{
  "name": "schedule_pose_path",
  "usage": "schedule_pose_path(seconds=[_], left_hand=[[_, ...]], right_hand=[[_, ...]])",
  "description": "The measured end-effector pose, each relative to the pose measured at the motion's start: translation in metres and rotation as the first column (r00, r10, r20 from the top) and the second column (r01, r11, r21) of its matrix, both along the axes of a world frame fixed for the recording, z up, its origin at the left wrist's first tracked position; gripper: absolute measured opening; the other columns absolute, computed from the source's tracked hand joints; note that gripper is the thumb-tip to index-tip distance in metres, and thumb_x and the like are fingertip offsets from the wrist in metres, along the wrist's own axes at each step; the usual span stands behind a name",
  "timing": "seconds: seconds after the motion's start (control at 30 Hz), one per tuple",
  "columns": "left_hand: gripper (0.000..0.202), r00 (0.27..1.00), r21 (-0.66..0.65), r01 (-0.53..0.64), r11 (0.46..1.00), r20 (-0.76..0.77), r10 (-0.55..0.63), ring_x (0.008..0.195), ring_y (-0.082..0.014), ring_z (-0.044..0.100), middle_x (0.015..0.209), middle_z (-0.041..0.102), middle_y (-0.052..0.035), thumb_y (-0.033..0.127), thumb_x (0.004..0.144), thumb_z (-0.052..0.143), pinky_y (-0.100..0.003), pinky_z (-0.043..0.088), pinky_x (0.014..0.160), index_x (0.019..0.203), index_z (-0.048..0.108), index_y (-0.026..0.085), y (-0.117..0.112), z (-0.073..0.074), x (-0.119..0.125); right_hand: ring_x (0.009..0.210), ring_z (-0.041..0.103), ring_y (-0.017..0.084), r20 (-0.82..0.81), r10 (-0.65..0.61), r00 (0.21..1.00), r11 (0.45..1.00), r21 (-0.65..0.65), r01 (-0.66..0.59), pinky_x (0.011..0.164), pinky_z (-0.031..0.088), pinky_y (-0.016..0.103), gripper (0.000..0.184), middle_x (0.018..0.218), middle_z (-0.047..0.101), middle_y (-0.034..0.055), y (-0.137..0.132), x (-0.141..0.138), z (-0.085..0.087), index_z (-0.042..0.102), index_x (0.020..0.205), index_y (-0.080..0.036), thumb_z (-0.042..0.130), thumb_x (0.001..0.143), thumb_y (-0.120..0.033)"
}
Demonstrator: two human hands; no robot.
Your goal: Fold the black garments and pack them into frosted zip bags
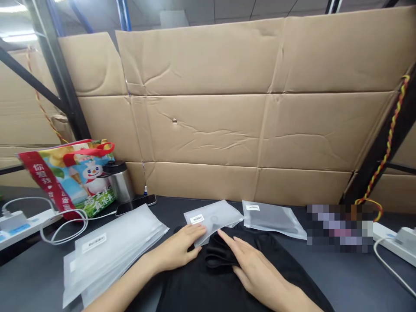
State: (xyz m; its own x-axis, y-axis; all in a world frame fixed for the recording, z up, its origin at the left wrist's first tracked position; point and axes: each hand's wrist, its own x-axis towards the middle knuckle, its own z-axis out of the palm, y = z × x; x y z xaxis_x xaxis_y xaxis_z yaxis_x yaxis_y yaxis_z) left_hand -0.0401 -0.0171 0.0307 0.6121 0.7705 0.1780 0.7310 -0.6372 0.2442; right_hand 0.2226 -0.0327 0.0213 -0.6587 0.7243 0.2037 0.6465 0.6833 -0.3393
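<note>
- Black garment (208, 290) lies under both hands
- Left hand (175, 247): fingers flat, apparently touching a frosted bag (214, 216)
- Right hand (256, 268): fingers spread on it, holding nothing

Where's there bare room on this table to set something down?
Bare dark tabletop shows front right, between the black garment, the grey pouch and the right power strip; a smaller patch lies front left, beside the frosted pouch stack. The back left is crowded: phone, steel flask, tote bag, cables.
</note>
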Motion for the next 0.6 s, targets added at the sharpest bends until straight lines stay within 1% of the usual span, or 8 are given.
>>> schedule_pose_path(seconds=[0.1, 0.2, 0.27, 0.37, 0.43, 0.47, 0.53, 0.6], left_hand=[[0.042, 0.999, 0.150, -0.005, 0.989, -0.034, 0.010, 0.125, -0.0197, 0.047, 0.133, 0.055, -0.0060, 0.014, 0.092, 0.042, -0.035, 0.036, 0.107, 0.133, 0.046, 0.021, -0.002, -0.004, 0.003], [0.042, 0.996, 0.322, -0.053, 0.945, -0.056, 0.075, 0.116, -0.0174, 0.055, 0.126, 0.060, -0.0063, 0.007, 0.089, 0.038, -0.030, 0.045, 0.099, 0.128, 0.050, 0.019, 0.010, 0.001, -0.001], [0.049, 0.992, 0.395, -0.090, 0.914, -0.047, 0.117, 0.118, -0.0183, 0.054, 0.128, 0.058, -0.0081, 0.000, 0.084, 0.034, -0.033, 0.044, 0.101, 0.128, 0.049, 0.016, 0.018, 0.012, -0.014], [0.056, 0.983, 0.474, -0.145, 0.868, -0.032, 0.182, 0.126, -0.0207, 0.046, 0.136, 0.052, -0.0083, -0.003, 0.081, 0.028, -0.041, 0.035, 0.108, 0.131, 0.047, 0.014, 0.018, 0.033, -0.054], [0.054, 0.968, 0.556, -0.188, 0.810, -0.037, 0.250, 0.126, -0.0219, 0.045, 0.136, 0.051, -0.0067, 0.000, 0.084, 0.026, -0.044, 0.034, 0.108, 0.131, 0.047, 0.015, 0.003, 0.043, -0.090], [0.053, 0.961, 0.567, -0.211, 0.796, -0.028, 0.275, 0.125, -0.0244, 0.046, 0.136, 0.051, -0.0077, 0.002, 0.085, 0.024, -0.047, 0.034, 0.107, 0.131, 0.047, 0.014, -0.008, 0.044, -0.109], [0.051, 0.932, 0.587, -0.275, 0.762, -0.033, 0.362, 0.124, -0.0270, 0.047, 0.139, 0.048, -0.0048, 0.008, 0.086, 0.028, -0.048, 0.037, 0.105, 0.132, 0.046, 0.017, -0.035, 0.039, -0.147], [0.049, 0.893, 0.608, -0.350, 0.712, -0.013, 0.449, 0.118, -0.0225, 0.054, 0.136, 0.051, 0.0019, 0.014, 0.086, 0.031, -0.042, 0.041, 0.103, 0.130, 0.050, 0.025, -0.065, 0.024, -0.178]], right_hand=[[0.131, 0.037, 0.017, -0.045, -0.016, 0.999, 1.000, -0.002, 0.016, 0.108, 0.033, 0.035, 0.085, 0.144, 0.040, 0.0037, -0.002, -0.002, -0.005, 0.008, 0.148, -0.023, 0.041, 0.073, -0.002], [0.132, 0.037, 0.019, -0.038, -0.017, 0.999, 1.000, -0.026, 0.016, 0.109, 0.032, 0.036, 0.078, 0.143, 0.041, 0.0032, -0.002, -0.001, -0.007, 0.021, 0.147, -0.022, 0.042, 0.074, -0.004], [0.132, 0.036, 0.020, -0.024, -0.015, 1.000, 0.999, -0.041, 0.014, 0.110, 0.031, 0.035, 0.072, 0.143, 0.041, 0.0009, -0.002, 0.001, -0.008, 0.032, 0.143, -0.023, 0.043, 0.074, -0.005], [0.132, 0.036, 0.019, -0.018, -0.028, 0.999, 0.997, -0.066, 0.027, 0.110, 0.031, 0.035, 0.068, 0.141, 0.044, -0.0009, -0.001, 0.002, -0.009, 0.039, 0.140, -0.023, 0.044, 0.074, -0.006], [0.132, 0.035, 0.020, -0.017, -0.033, 0.999, 0.996, -0.081, 0.032, 0.110, 0.031, 0.036, 0.067, 0.141, 0.044, -0.0017, -0.001, 0.003, -0.009, 0.040, 0.139, -0.024, 0.045, 0.074, -0.007], [0.133, 0.035, 0.020, -0.019, -0.031, 0.999, 0.996, -0.085, 0.029, 0.110, 0.031, 0.036, 0.066, 0.141, 0.044, -0.0018, -0.001, 0.003, -0.009, 0.041, 0.139, -0.024, 0.046, 0.074, -0.008], [0.133, 0.035, 0.022, -0.031, -0.021, 0.999, 0.996, -0.091, 0.018, 0.110, 0.031, 0.037, 0.064, 0.141, 0.044, -0.0009, -0.002, 0.003, -0.006, 0.042, 0.138, -0.024, 0.051, 0.076, -0.012], [0.132, 0.036, 0.023, -0.047, -0.013, 0.999, 0.995, -0.099, 0.008, 0.110, 0.030, 0.038, 0.060, 0.140, 0.046, 0.0009, -0.002, 0.001, -0.005, 0.044, 0.137, -0.023, 0.055, 0.078, -0.018]])
